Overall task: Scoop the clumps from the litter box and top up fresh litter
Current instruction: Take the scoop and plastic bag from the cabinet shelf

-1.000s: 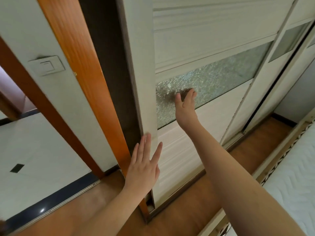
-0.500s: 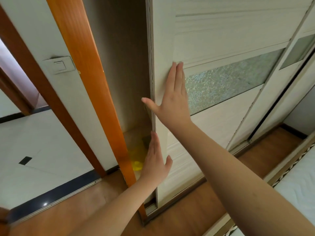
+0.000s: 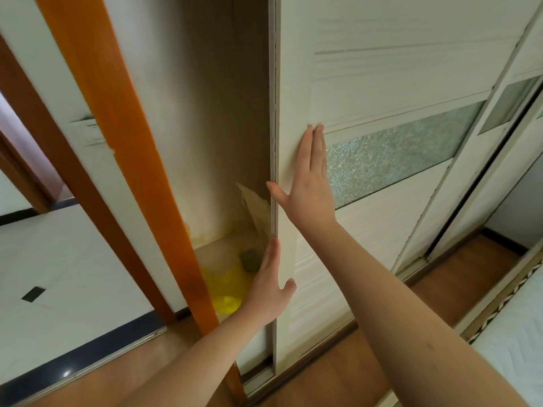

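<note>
A white sliding wardrobe door (image 3: 382,83) with a frosted glass band stands partly slid to the right. My right hand (image 3: 308,186) presses flat on the door's left stile, fingers straight and pointing up. Lower down, my left hand (image 3: 269,289) lies flat against the door's left edge. In the opened compartment a yellow plastic thing (image 3: 226,286) sits on the bottom shelf, beside a small dull green object (image 3: 249,258) and a torn beige paper bag (image 3: 255,207). No litter box or scoop is in view.
An orange wooden door frame (image 3: 123,148) runs diagonally left of the wardrobe, with a light switch (image 3: 88,132) on the wall beside it. White tiled floor (image 3: 58,259) lies beyond a dark threshold. A mattress edge (image 3: 517,327) is at the lower right over wood flooring.
The wardrobe door has slid further right, widening the gap and exposing the shelf, the yellow thing and the paper bag. Both hands moved right with the door's edge.
</note>
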